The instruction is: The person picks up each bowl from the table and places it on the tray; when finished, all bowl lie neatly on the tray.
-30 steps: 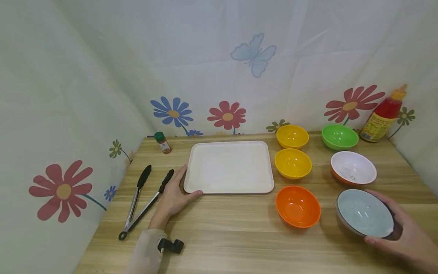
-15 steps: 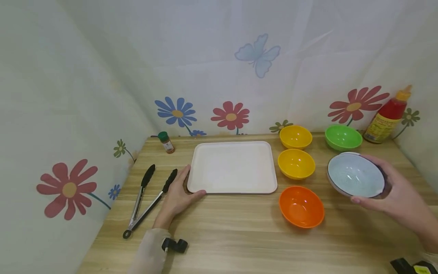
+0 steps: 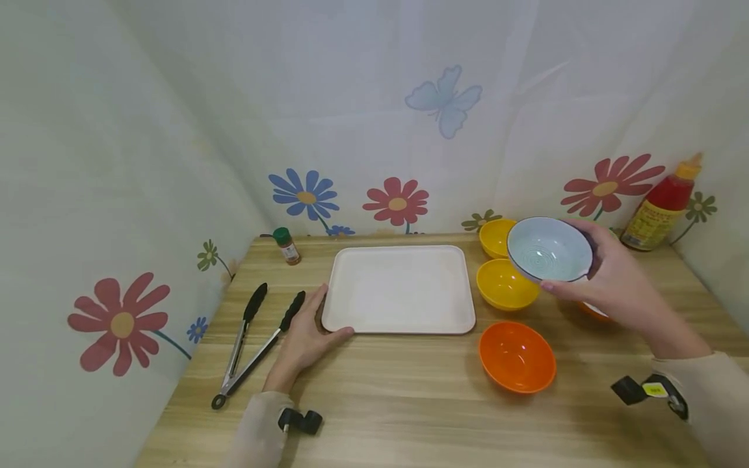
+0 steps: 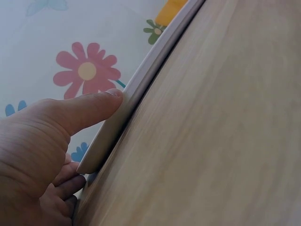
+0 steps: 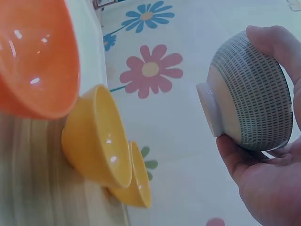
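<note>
My right hand point(image 3: 611, 266) grips a light blue bowl point(image 3: 550, 250) by its side, thumb near the rim and fingers behind and beneath. The bowl is held in the air, tilted, above the yellow bowls. Its patterned outside and pale foot show in the right wrist view. My left hand point(image 3: 307, 341) rests at the near left corner of a white tray point(image 3: 400, 289), the straight thumb touching the front edge and the fingers along the left side. Tongs point(image 3: 257, 356) with black tips lie spread just left of that hand.
Two yellow bowls point(image 3: 506, 286) stand right of the tray, an orange bowl point(image 3: 517, 357) nearer. My right hand largely hides a white-lined bowl point(image 3: 595, 312) and a green one. A red sauce bottle point(image 3: 655, 211) stands back right, a green-capped jar point(image 3: 287, 247) back left.
My right hand has lifted the light blue bowl from the front right and carried it back and left, past the white-lined bowl to above the yellow ones. The left hand stays at the tray.
</note>
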Tool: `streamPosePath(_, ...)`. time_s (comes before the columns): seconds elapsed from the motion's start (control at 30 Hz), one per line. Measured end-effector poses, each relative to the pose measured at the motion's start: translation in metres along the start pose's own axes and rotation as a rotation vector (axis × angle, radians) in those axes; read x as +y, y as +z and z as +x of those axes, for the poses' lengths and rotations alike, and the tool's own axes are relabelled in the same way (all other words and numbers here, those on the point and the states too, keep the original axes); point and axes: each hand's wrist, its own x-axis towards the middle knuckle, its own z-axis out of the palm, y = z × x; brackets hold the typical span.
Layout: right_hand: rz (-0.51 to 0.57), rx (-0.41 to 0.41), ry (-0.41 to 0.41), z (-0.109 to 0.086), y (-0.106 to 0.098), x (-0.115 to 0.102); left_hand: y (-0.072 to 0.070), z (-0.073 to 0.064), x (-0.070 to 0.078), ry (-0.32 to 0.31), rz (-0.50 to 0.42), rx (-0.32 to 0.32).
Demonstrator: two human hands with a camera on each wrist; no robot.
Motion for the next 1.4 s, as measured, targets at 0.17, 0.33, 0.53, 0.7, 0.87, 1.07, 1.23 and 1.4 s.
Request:
streamPosePath(0.17, 0.040, -0.028, -0.016, 0.024, 0.012, -0.017, 0.000, -0.001, 0.000, -0.007, 0.000, -0.002)
streamPosePath(0.33, 0.077, -0.053, -0.040, 0.047, 0.025, -0.030, 0.000, -0.001, 0.002, -0.027, -0.007, -0.009)
streamPosePath(0.53, 0.122, -0.077, -0.090, 0.069, 0.041, -0.045, -0.001, -0.002, 0.001, -0.031, -0.005, -0.009)
streamPosePath(0.7, 0.155, -0.108, -0.103, 0.081, 0.057, -0.055, -0.001, -0.003, -0.001, -0.025, 0.002, -0.003)
streamPosePath(0.87, 0.178, -0.114, -0.109, 0.093, 0.073, -0.060, 0.000, -0.001, -0.003, -0.020, 0.005, -0.010)
streamPosePath(1.07, 0.224, -0.138, -0.105, 0.113, 0.096, -0.068, 0.001, 0.000, -0.003, -0.006, -0.005, -0.010)
streamPosePath(1.23, 0.235, -0.150, -0.121, 0.128, 0.115, -0.080, 0.000, 0.000, -0.003, -0.002, -0.004, -0.005)
streamPosePath(1.4, 0.294, -0.177, -0.146, 0.143, 0.132, -0.092, -0.001, -0.001, -0.003, -0.007, -0.005, -0.007)
